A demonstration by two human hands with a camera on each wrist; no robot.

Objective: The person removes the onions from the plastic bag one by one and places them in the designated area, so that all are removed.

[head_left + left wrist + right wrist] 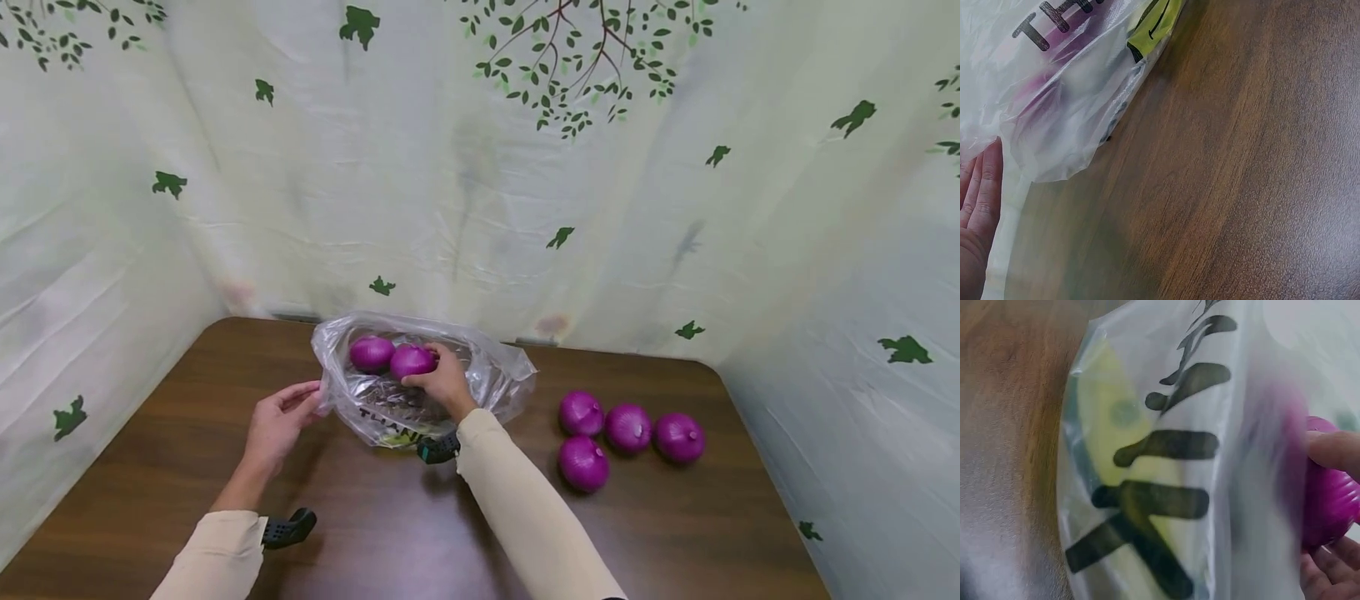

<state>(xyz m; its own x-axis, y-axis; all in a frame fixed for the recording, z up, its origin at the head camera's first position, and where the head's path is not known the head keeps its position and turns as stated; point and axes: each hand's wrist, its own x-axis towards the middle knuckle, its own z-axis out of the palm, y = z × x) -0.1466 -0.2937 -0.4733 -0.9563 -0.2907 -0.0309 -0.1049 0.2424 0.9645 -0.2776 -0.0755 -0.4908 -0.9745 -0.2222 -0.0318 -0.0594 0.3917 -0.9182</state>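
Observation:
A clear plastic bag (495,379) with dark lettering lies on the table, its mouth spread wide. At the bag's left edge, my left hand (274,425) pinches the plastic between thumb and fingers. My right hand (444,382) reaches into the bag and grips a red onion (412,362), thumb on the near side and fingers beyond it. Touching that onion on its left is another red onion (371,354) inside the bag. The right wrist view shows the gripped onion (1329,506) partly hidden behind the printed plastic (1147,456).
Several more red onions (628,428) sit in a loose group on the right of the brown wooden table (375,533). A pale sheet with leaf prints (405,167) hangs behind the table and along both sides.

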